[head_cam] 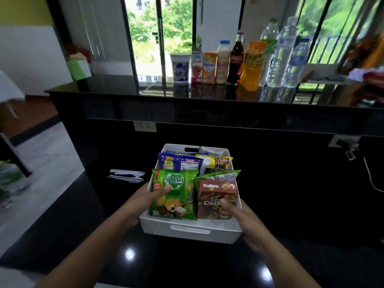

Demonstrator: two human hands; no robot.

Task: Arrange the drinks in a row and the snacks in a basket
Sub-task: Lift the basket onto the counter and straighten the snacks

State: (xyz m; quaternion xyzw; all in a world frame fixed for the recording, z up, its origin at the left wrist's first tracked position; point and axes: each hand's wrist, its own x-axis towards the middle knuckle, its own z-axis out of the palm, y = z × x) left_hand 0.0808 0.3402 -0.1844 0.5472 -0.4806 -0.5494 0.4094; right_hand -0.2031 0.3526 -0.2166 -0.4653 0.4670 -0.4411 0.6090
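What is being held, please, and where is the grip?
The white basket: left hand on its left wall, right hand on its right wall, thumbs over the rim.

Green packet (173, 194) and brown box (217, 199) are partly hiding the rear snacks (180, 162) — clutter (363, 73) is blurring at the right edge.

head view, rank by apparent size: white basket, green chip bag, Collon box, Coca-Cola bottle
1. white basket
2. green chip bag
3. Collon box, only slightly smaller than the bag
4. Coca-Cola bottle, smallest in frame, but it stands much farther from the camera, so its true size is unsure
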